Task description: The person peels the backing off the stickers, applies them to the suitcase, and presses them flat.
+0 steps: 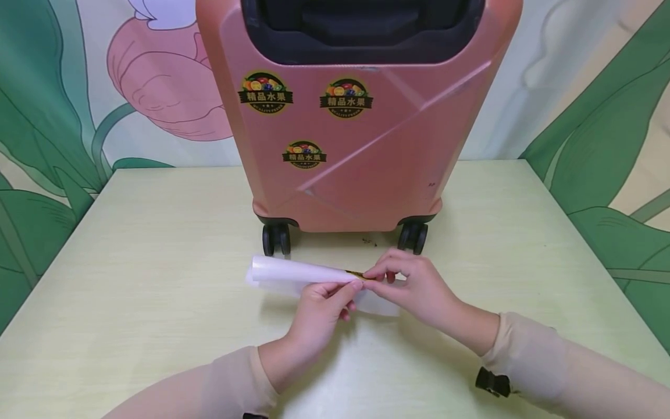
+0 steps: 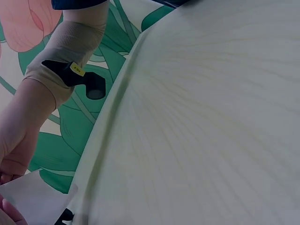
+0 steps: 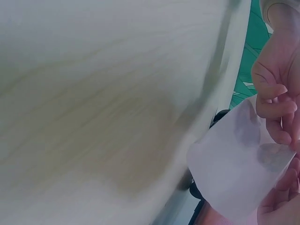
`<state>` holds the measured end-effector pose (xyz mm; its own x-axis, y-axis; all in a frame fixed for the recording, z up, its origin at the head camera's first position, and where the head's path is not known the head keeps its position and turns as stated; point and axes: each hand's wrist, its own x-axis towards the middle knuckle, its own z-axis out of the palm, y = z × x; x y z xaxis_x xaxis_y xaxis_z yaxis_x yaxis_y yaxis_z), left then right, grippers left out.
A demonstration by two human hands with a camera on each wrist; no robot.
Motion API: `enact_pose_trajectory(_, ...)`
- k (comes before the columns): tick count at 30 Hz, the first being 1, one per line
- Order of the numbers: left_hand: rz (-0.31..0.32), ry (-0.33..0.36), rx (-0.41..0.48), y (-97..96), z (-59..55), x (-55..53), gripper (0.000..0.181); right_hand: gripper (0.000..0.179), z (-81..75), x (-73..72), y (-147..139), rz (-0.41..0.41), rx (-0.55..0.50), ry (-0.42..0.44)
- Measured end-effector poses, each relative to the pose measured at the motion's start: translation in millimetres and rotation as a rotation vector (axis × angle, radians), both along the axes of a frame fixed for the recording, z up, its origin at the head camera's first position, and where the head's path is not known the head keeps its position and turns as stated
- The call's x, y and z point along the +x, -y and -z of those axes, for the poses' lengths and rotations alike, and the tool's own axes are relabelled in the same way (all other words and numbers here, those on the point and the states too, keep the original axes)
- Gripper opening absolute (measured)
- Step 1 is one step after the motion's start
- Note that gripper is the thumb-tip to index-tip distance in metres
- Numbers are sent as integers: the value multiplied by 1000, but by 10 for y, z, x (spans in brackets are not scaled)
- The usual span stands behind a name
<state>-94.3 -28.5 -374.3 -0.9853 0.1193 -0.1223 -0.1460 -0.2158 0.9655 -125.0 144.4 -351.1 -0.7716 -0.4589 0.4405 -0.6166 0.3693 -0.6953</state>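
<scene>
A white sheet of sticker backing [image 1: 293, 270] is bent over into a curl above the table, in front of a pink suitcase [image 1: 377, 174]. My left hand [image 1: 316, 317] grips its near edge between thumb and fingers. On the fold shows a dark sticker with a yellow edge [image 1: 356, 274], and my right hand [image 1: 421, 285] pinches at that spot, fingertips close to the left thumb. In the right wrist view the sheet's pale underside [image 3: 229, 164] spreads out beside both hands. Three round fruit stickers, one of them the upper left sticker [image 1: 265, 93], are on the suitcase front.
The suitcase stands upright on black wheels [image 1: 275, 238] on a pale table [image 1: 157, 279], just behind the sheet. A wall painted with green leaves [image 1: 602, 151] and a pink flower [image 1: 162, 81] rises behind. A black strap piece [image 1: 492, 382] hangs at the right cuff.
</scene>
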Motion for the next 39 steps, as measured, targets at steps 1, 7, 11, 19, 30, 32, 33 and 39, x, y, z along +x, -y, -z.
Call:
enact_pose_trajectory(1,-1,-4,-1,0,2,0,22,12,-4,-1,0,3,0,12)
enact_pose_trajectory(7,-6,-7,-24,4,28,-5,22,10,-29,-8,-8,18,16,95)
enact_pose_trajectory(11,-1,0,-58,11,44,-7,23,8,-44,-20,-23,30,37,128)
enact_pose_trajectory(19,28,71,-68,22,70,-3,25,8,-63,-46,-60,56,21,133)
enact_pose_trajectory(30,20,194,-14,21,88,-16,24,5,-75,-103,-90,103,-44,186)
enact_pose_trajectory(32,18,218,3,17,88,-23,21,6,-84,-117,-99,119,-45,205)
enact_pose_trajectory(33,16,229,14,15,87,-26,20,6,-90,-123,-103,127,-47,210)
enact_pose_trajectory(39,5,259,70,0,80,-39,16,5,-118,-162,-117,169,-61,183)
